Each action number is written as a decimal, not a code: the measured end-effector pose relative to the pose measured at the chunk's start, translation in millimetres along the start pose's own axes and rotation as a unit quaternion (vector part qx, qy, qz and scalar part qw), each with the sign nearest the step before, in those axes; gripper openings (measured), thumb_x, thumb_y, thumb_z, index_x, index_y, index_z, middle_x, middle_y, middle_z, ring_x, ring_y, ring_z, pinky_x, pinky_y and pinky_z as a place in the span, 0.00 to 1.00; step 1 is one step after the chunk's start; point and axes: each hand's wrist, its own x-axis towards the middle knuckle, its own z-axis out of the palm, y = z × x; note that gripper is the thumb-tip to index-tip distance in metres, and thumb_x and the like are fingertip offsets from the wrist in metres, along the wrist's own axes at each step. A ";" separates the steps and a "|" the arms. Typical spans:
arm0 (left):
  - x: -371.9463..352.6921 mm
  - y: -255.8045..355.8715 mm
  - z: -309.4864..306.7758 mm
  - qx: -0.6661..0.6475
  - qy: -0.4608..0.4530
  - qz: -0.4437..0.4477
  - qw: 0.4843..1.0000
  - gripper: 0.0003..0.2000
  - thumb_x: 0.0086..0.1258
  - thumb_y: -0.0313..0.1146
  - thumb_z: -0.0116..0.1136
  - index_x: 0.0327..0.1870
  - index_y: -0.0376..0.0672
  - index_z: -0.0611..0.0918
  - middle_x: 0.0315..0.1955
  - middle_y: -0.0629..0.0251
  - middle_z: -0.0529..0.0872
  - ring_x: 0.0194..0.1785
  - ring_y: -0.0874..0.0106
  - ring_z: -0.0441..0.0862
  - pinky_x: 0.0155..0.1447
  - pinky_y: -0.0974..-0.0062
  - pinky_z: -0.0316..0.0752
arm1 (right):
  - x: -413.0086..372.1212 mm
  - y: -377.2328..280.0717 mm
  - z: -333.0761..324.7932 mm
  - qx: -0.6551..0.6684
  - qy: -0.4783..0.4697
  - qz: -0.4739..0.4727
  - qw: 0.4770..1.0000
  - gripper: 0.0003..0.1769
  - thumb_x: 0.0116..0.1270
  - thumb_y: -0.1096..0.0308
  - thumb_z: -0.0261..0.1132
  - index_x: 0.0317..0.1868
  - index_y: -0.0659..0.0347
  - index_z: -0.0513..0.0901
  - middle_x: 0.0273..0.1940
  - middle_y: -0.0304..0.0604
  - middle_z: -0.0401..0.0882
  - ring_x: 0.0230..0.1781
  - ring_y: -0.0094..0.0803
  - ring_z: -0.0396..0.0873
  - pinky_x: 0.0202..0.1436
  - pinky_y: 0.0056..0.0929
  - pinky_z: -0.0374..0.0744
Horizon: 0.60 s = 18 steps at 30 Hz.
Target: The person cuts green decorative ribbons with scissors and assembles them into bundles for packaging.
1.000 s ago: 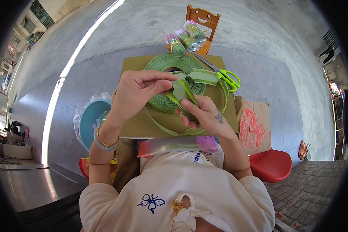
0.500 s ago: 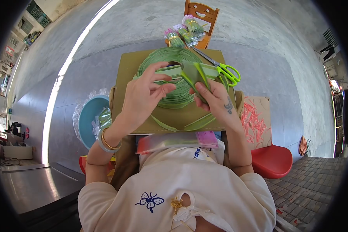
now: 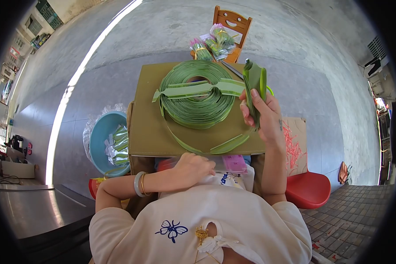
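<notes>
My right hand [image 3: 264, 112] grips a folded green leaf-like strip [image 3: 254, 81], upright beyond the right edge of the olive board [image 3: 147, 132]. My left hand [image 3: 193, 169] is curled low over my lap, against clear plastic bags with a pink printed end [image 3: 235, 163]; whether its fingers pinch a bag is hidden. On the board lies a large coil of green ribbon [image 3: 198, 112], with pale-backed strips [image 3: 187, 90] across its top and a loose leaf-like piece [image 3: 229, 144] near the front edge. Scissors [image 3: 233, 69] lie partly behind the right hand and its strip.
A blue basin [image 3: 102, 152] holding wrapped green pieces stands left of the board. Beyond it, bagged green bundles with pink tips [image 3: 218, 42] rest on a wooden chair [image 3: 233, 20]. At right are red strips on cardboard [image 3: 293, 147] and a red seat [image 3: 309, 187].
My left hand has dropped from above the coil to the bags on my lap. My right hand has carried the folded green strip rightward, off the coil.
</notes>
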 end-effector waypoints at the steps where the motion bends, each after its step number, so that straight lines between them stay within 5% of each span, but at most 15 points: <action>1: 2.8 -4.4 -6.0 -0.051 0.059 0.003 0.997 0.05 0.58 0.30 0.57 0.33 0.39 0.81 0.24 0.62 0.83 0.26 0.67 0.83 0.29 0.73 0.77 | 0.4 -0.5 -6.4 0.029 -0.015 -0.006 0.999 0.17 0.73 0.58 0.49 0.44 0.64 0.75 0.19 0.34 0.71 0.13 0.16 0.64 0.15 0.14 0.61; 2: 6.6 -9.8 -13.9 -0.101 0.117 0.007 0.988 0.05 0.60 0.29 0.58 0.33 0.38 0.81 0.24 0.62 0.83 0.26 0.69 0.83 0.28 0.74 0.78 | 0.8 -1.9 -13.0 0.057 -0.031 -0.011 0.998 0.18 0.73 0.58 0.49 0.47 0.65 0.75 0.18 0.35 0.71 0.13 0.17 0.64 0.15 0.15 0.61; 4: 20.6 -16.6 -56.5 -0.342 0.231 -0.196 0.889 0.06 0.65 0.29 0.57 0.35 0.35 0.80 0.23 0.62 0.83 0.24 0.72 0.83 0.25 0.78 0.77 | -1.1 -9.2 -24.7 0.135 -0.125 -0.033 0.982 0.22 0.73 0.57 0.49 0.55 0.68 0.69 0.18 0.37 0.70 0.13 0.17 0.64 0.14 0.15 0.61; 6: 32.6 -32.7 -104.0 -0.433 0.293 -0.242 0.817 0.10 0.69 0.33 0.54 0.35 0.33 0.79 0.22 0.62 0.82 0.22 0.73 0.82 0.23 0.82 0.76 | -1.1 -10.4 -31.6 0.142 -0.215 -0.024 0.966 0.29 0.72 0.59 0.51 0.66 0.67 0.58 0.18 0.38 0.69 0.13 0.18 0.65 0.15 0.15 0.62; 9: 44.1 -36.1 -122.2 -0.435 0.313 -0.216 0.817 0.10 0.69 0.33 0.55 0.35 0.32 0.79 0.22 0.60 0.82 0.21 0.71 0.82 0.21 0.81 0.76 | -4.5 -16.9 8.1 -0.016 -0.178 0.169 0.969 0.27 0.71 0.60 0.53 0.66 0.63 0.60 0.17 0.37 0.69 0.13 0.17 0.65 0.15 0.15 0.62; 10: 47.7 -36.9 -119.6 -0.446 0.295 -0.210 0.818 0.10 0.69 0.33 0.54 0.39 0.32 0.78 0.24 0.59 0.83 0.21 0.71 0.82 0.20 0.81 0.75 | 2.5 -7.3 15.9 -0.036 -0.214 0.153 0.964 0.20 0.70 0.61 0.54 0.59 0.60 0.68 0.18 0.34 0.69 0.13 0.16 0.65 0.15 0.14 0.62; 14: 45.8 -29.7 -114.5 -0.533 0.255 -0.153 0.792 0.13 0.69 0.26 0.51 0.51 0.32 0.75 0.36 0.53 0.83 0.29 0.67 0.84 0.29 0.77 0.80 | 30.2 5.7 21.7 -0.062 -0.106 0.123 0.985 0.12 0.71 0.60 0.52 0.39 0.59 0.74 0.18 0.33 0.71 0.12 0.15 0.64 0.14 0.14 0.61; 18: 27.9 -38.2 -104.8 -0.557 0.162 -0.057 0.813 0.19 0.67 0.21 0.48 0.60 0.32 0.70 0.49 0.47 0.79 0.40 0.63 0.84 0.42 0.73 0.82 | 47.7 5.1 1.0 0.024 -0.036 0.119 0.992 0.14 0.72 0.59 0.50 0.41 0.61 0.74 0.18 0.35 0.69 0.11 0.18 0.60 0.13 0.17 0.60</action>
